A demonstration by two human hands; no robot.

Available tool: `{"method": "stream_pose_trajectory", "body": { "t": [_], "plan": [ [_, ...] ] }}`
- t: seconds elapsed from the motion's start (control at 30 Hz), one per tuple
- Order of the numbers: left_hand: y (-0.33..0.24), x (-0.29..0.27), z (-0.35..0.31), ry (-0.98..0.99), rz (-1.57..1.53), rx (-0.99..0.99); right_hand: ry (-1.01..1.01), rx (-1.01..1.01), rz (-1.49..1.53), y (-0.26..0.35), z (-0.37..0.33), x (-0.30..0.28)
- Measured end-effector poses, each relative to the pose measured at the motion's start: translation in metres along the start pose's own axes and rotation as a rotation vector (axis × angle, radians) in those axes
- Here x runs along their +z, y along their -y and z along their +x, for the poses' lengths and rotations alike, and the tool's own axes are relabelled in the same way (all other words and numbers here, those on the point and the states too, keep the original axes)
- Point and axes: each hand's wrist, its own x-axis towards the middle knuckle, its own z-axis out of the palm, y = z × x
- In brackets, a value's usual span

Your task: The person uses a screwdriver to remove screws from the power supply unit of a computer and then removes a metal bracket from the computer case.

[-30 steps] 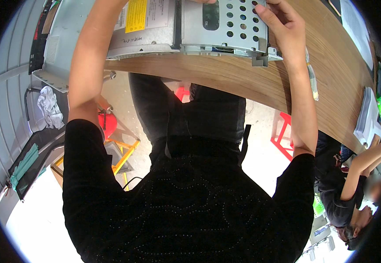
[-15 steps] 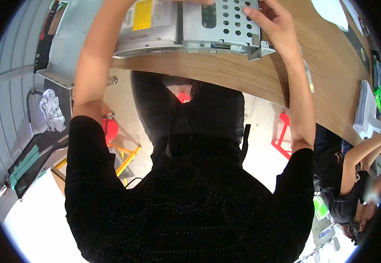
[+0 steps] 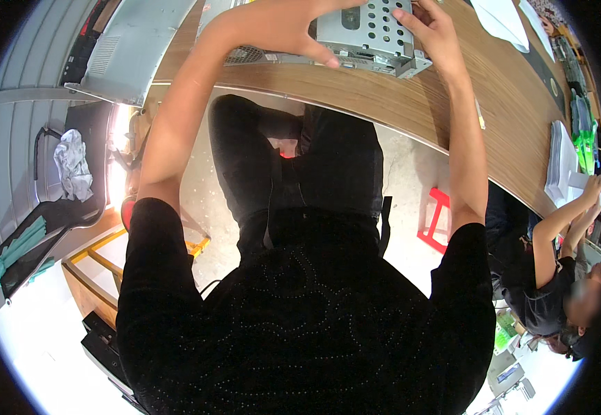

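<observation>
A silver metal drive cage [image 3: 378, 28] with rows of round holes sits at the top of the view over the wooden table. My right hand [image 3: 433, 29] grips its right end, with the thumb on the perforated face. My left hand [image 3: 279, 28] lies across the cage's left side. Its thumb is stretched toward the near edge and held wide of the fingers, which reach over the top. Beneath that hand a metal grille [image 3: 245, 55] shows in part; the rest is covered by the hand and cut off by the frame.
A grey metal case panel [image 3: 131, 52] stands at the table's left. The wooden table [image 3: 501, 131] runs right, with white sheets [image 3: 501, 21] and a white stack [image 3: 558, 162]. Under it is a red stool frame [image 3: 435, 220]. At far right another person [image 3: 546, 277] works.
My left hand has come lower, its thumb now showing beside the cage. The flat unit with the yellow label is out of sight. Bare tabletop now shows between the case panel and my left arm.
</observation>
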Motion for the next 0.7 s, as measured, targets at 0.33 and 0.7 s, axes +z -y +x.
{"method": "stream_pose_trajectory", "body": {
  "t": [0.33,0.7],
  "plan": [
    [0.003,0.008,-0.013,-0.099,-0.063,0.054,0.031,0.119,-0.063,-0.003,0.001,0.002],
    [0.024,0.020,-0.010,-0.480,-0.942,-0.142,-0.015,0.096,-0.034,-0.027,0.005,-0.003]
  ]
}}
